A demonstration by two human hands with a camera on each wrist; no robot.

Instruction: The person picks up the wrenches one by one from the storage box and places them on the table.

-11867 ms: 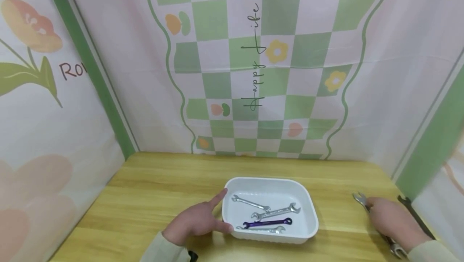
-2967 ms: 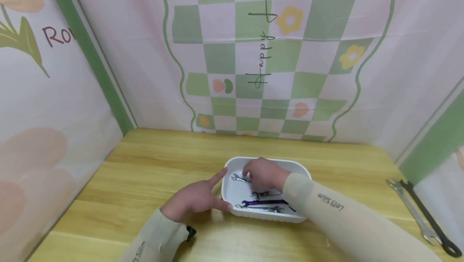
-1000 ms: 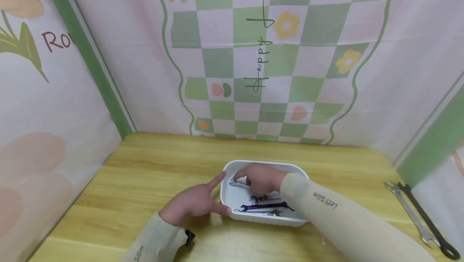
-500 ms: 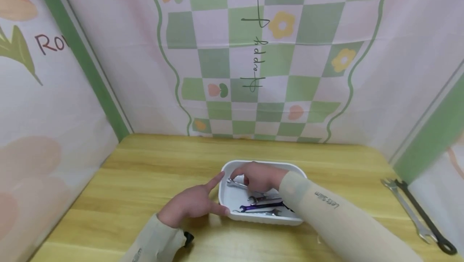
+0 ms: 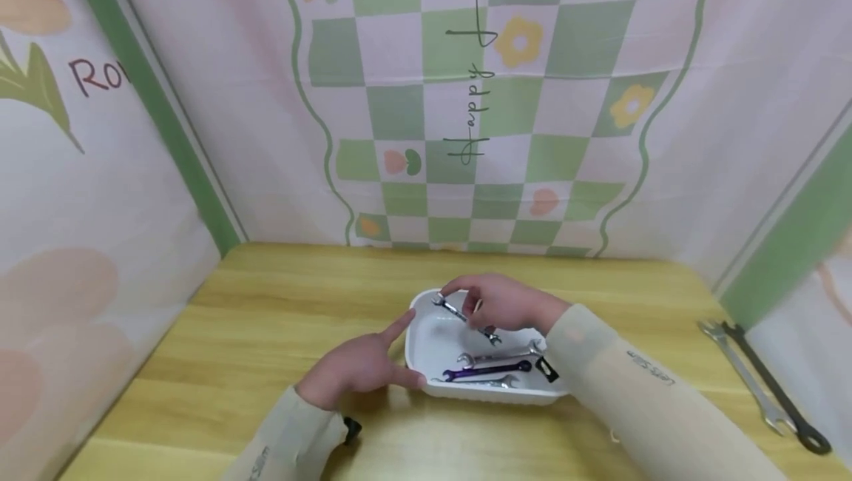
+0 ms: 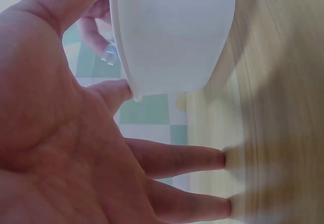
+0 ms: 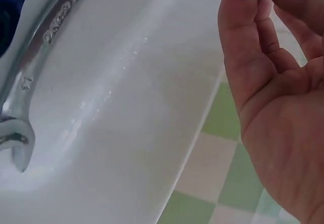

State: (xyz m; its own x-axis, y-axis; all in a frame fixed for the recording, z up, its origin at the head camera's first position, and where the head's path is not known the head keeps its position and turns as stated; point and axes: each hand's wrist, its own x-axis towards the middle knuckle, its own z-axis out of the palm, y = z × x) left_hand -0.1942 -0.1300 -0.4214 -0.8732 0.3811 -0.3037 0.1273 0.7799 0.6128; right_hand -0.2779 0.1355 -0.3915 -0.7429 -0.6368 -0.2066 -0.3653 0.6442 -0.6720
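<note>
My right hand (image 5: 509, 302) pinches a small silver open-end wrench (image 5: 454, 308) between thumb and fingers, above the back of the white tray (image 5: 492, 396). Only one end of that wrench shows in the right wrist view. In the tray lie a larger silver wrench (image 5: 499, 357), a purple wrench (image 5: 489, 371) and another silver wrench (image 5: 489, 382) along the front wall. My left hand (image 5: 359, 370) touches the tray's left end with spread thumb and index finger. In the left wrist view, two straight fingers (image 6: 182, 158) of it reach the table.
A long silver wrench (image 5: 742, 376) and a black wrench (image 5: 775, 385) lie side by side at the wooden table's right edge (image 5: 639, 303). A patterned curtain (image 5: 466, 96) stands behind the table, with further curtain panels at both sides.
Over the last half second my right hand rises out of the tray with the small wrench. Earlier it laid a silver wrench beside the black one at right. My left hand stays at the tray.
</note>
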